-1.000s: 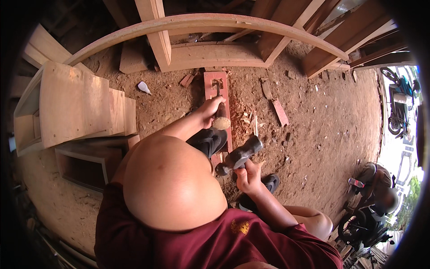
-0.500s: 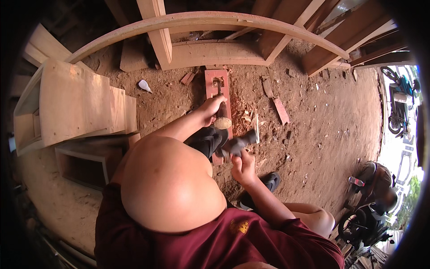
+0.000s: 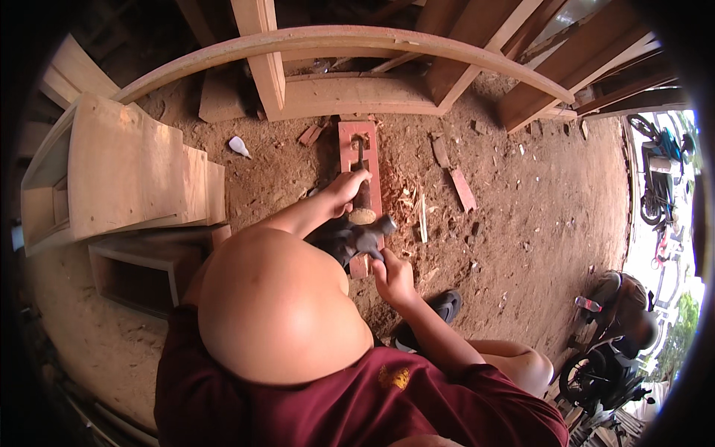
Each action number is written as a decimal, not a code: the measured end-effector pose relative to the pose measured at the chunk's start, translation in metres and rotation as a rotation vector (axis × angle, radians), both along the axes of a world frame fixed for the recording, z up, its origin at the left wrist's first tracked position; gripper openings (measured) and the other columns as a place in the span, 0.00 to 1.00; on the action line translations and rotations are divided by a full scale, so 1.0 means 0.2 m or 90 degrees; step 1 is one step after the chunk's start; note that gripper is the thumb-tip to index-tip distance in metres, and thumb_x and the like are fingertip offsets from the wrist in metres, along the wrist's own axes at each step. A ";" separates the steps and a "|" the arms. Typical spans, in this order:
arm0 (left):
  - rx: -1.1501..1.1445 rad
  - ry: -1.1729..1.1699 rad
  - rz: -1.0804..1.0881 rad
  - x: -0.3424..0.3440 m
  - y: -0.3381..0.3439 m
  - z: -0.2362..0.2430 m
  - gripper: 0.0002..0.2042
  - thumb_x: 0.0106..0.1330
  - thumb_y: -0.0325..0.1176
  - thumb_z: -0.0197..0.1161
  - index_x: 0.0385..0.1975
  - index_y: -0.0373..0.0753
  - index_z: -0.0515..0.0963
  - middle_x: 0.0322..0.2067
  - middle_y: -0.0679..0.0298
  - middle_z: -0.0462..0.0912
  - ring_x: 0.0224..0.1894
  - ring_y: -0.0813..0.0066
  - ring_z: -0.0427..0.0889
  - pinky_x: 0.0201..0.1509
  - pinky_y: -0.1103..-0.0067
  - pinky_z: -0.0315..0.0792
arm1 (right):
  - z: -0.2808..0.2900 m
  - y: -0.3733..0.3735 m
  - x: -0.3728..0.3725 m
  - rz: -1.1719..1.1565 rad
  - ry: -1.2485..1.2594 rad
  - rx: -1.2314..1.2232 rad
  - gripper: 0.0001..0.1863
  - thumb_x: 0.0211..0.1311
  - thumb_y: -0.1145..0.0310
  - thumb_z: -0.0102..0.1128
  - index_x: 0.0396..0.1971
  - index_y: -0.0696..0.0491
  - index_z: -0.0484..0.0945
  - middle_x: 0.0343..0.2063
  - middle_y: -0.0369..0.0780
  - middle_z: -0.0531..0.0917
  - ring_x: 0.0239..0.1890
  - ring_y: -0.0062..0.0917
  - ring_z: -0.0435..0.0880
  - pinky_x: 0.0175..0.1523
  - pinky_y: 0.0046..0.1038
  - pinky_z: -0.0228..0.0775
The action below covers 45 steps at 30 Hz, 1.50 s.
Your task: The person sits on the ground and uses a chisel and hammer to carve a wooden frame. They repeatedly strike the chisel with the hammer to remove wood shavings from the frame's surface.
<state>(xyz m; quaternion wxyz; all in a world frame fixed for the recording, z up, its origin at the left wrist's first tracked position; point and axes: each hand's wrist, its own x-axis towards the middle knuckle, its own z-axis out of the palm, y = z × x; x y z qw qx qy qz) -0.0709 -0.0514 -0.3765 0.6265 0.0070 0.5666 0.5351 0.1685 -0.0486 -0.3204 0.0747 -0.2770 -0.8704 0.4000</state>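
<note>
My left hand (image 3: 345, 190) is closed round the wooden handle of a chisel (image 3: 363, 199), whose metal shaft runs up into a cut hole in a pinkish-red board (image 3: 371, 153) lying lengthwise ahead of me. My right hand (image 3: 395, 277) grips a hammer (image 3: 369, 238), its dark head just below and touching or very near the handle's pale end; I cannot tell which. Pale shavings (image 3: 411, 195) lie beside the board's right edge. A dark sandal (image 3: 335, 240) shows under the hammer on the left, another (image 3: 445, 307) to the right of my right hand. My bare knee (image 3: 264, 305) fills the lower middle.
Curved wooden frames (image 3: 350, 93) stand ahead, stacked panels (image 3: 123, 167) and a dark box frame (image 3: 138, 272) at left. Loose offcuts (image 3: 460, 186) and a white bottle (image 3: 238, 147) lie on the dirt floor. At right are parked motorbikes (image 3: 655, 167) and a bag with a clear bottle (image 3: 587, 302).
The hammer in my right hand has swung up and left to the chisel's end. My left hand and the chisel have shifted slightly down in the picture; the grip is unchanged.
</note>
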 end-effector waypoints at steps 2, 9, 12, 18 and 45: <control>0.003 -0.002 -0.018 -0.02 0.00 -0.03 0.10 0.62 0.45 0.58 0.29 0.45 0.74 0.17 0.71 0.73 0.14 0.81 0.72 0.13 0.82 0.59 | -0.08 0.03 0.00 0.024 0.012 0.020 0.21 0.66 0.48 0.53 0.35 0.54 0.75 0.17 0.51 0.78 0.23 0.51 0.80 0.27 0.45 0.71; 0.021 0.022 -0.042 -0.02 0.02 -0.01 0.11 0.64 0.44 0.56 0.27 0.44 0.74 0.16 0.71 0.73 0.13 0.79 0.72 0.14 0.80 0.63 | -0.14 0.11 0.05 0.064 0.187 0.074 0.23 0.65 0.48 0.55 0.33 0.57 0.76 0.21 0.51 0.79 0.24 0.50 0.81 0.27 0.43 0.71; 0.007 0.063 -0.089 -0.05 -0.03 -0.07 0.12 0.65 0.44 0.55 0.29 0.43 0.74 0.17 0.69 0.75 0.16 0.79 0.75 0.17 0.78 0.67 | -0.09 0.17 -0.07 -0.038 -0.111 -0.027 0.22 0.67 0.49 0.51 0.32 0.56 0.75 0.18 0.53 0.77 0.24 0.53 0.78 0.30 0.45 0.70; 0.027 0.029 -0.049 0.00 -0.04 -0.04 0.13 0.66 0.45 0.54 0.32 0.41 0.74 0.18 0.67 0.74 0.18 0.76 0.76 0.21 0.77 0.71 | -0.03 0.12 0.09 0.050 0.074 0.083 0.21 0.66 0.49 0.53 0.28 0.54 0.73 0.15 0.47 0.77 0.19 0.45 0.80 0.25 0.41 0.70; 0.016 0.006 -0.040 -0.04 0.01 -0.05 0.12 0.67 0.45 0.55 0.31 0.43 0.74 0.16 0.68 0.74 0.15 0.78 0.75 0.15 0.80 0.64 | -0.10 0.19 -0.04 0.100 0.052 0.202 0.24 0.59 0.42 0.58 0.28 0.51 0.76 0.13 0.41 0.78 0.16 0.38 0.80 0.21 0.35 0.70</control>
